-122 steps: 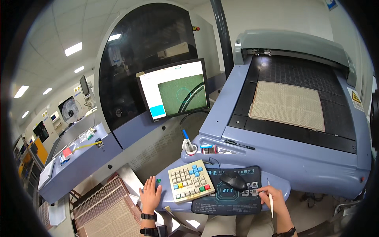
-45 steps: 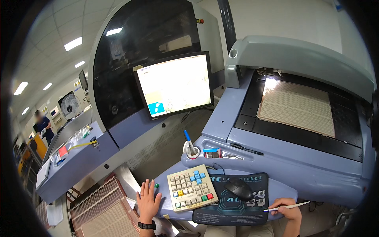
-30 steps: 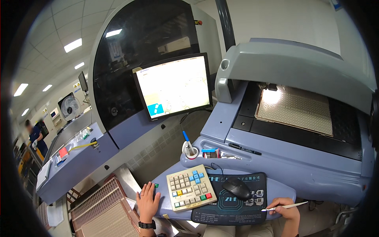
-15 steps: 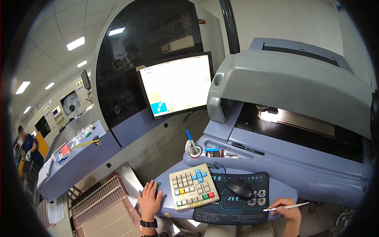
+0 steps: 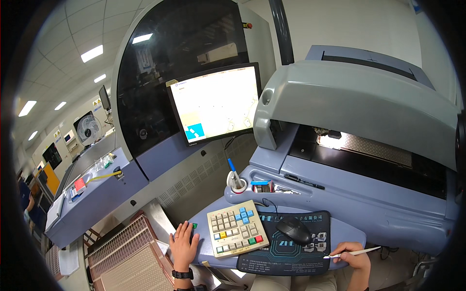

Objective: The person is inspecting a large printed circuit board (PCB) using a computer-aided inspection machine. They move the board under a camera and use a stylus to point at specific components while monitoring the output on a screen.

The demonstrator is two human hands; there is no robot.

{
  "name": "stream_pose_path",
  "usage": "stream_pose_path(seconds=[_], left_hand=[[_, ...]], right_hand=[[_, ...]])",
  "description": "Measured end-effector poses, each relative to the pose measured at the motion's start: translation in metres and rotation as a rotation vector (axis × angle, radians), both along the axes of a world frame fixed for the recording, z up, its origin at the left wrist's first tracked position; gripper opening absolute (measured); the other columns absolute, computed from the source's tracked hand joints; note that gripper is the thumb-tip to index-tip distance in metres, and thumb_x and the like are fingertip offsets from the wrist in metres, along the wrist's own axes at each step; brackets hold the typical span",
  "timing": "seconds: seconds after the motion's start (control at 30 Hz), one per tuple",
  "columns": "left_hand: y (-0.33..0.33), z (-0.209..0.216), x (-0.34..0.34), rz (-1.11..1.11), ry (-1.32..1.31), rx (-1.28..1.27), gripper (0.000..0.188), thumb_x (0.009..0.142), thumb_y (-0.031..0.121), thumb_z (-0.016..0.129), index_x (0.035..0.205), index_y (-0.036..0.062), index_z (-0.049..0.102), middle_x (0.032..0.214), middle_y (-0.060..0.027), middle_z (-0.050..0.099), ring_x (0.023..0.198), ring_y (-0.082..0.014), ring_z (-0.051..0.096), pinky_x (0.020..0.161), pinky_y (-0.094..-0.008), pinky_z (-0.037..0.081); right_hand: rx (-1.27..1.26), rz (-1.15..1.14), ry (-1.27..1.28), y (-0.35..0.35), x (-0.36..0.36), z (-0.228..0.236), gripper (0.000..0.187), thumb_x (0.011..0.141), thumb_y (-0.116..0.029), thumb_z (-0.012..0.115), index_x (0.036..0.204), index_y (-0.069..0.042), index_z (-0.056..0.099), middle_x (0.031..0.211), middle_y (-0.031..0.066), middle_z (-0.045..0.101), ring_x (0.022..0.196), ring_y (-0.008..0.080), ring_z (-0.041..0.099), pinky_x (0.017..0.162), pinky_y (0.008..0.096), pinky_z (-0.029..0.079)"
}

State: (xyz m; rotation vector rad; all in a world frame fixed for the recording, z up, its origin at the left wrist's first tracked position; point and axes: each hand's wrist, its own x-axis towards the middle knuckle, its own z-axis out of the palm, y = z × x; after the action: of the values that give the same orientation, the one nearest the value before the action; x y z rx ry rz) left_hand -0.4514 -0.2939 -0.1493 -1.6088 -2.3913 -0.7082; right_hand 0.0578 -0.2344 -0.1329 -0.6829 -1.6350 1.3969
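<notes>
My left hand [image 5: 184,242] lies with its fingers stretched out on the left end of the blue-grey shelf, beside a small green button [image 5: 194,226]. It holds nothing. A cream keypad [image 5: 237,229] with coloured keys sits just to its right. My right hand [image 5: 353,259] is closed around a slim white pen-like tool [image 5: 365,251], held nearly level over the right edge of a dark printed mouse pad [image 5: 284,264]. Its exact kind I cannot make out. A black mouse [image 5: 294,230] rests on the pad, touched by neither hand.
Behind the shelf stands a large machine [image 5: 359,97] with a lit bed under its raised cover. A tilted monitor [image 5: 216,104] faces me. A pen cup [image 5: 236,184] and a black pen [image 5: 304,182] sit behind the keypad. Perforated panels [image 5: 131,262] lean at lower left.
The outlined shapes on the monitor have shifted. At the far left, a person has moved further toward the picture's edge. Both my hands stay in place.
</notes>
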Motion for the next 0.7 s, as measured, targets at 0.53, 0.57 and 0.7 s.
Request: stream_pose_path(seconds=[0.53,0.57,0.7], left_hand=[[-0.0013,0.0056,0.0032,-0.002,0.006,-0.025,0.049,0.092,0.044,0.051,0.133,0.0181,0.055,0.144,-0.0049,0.047,0.136,-0.0257,0.038,0.11,-0.0585,0.022],[-0.0005,0.0054,0.0038,-0.004,0.004,-0.026,0.049,0.092,0.044,0.051,0.133,0.0181,0.055,0.144,-0.0049,0.047,0.136,-0.0257,0.038,0.11,-0.0585,0.022],[-0.0005,0.0055,0.0026,0.0,0.037,-0.038,0.05,0.093,0.044,0.05,0.136,0.0197,0.051,0.146,-0.0047,0.044,0.137,-0.0253,0.036,0.111,-0.0572,0.021]], right_hand=[[-0.011,-0.002,-0.033,-0.001,0.0017,-0.0011,0.025,0.089,-0.017,0.062,0.099,0.005,0.069,0.081,0.0103,0.068,0.075,0.0142,0.065,0.068,0.0247,0.05],[-0.007,0.0,-0.049,-0.0006,0.0027,-0.0018,0.025,0.089,-0.017,0.061,0.099,0.005,0.069,0.082,0.0104,0.068,0.076,0.0142,0.065,0.068,0.0247,0.05],[0.012,0.01,-0.077,-0.0006,0.002,0.0021,0.024,0.089,-0.016,0.061,0.099,0.005,0.069,0.084,0.0106,0.068,0.077,0.0144,0.065,0.069,0.0249,0.05]])
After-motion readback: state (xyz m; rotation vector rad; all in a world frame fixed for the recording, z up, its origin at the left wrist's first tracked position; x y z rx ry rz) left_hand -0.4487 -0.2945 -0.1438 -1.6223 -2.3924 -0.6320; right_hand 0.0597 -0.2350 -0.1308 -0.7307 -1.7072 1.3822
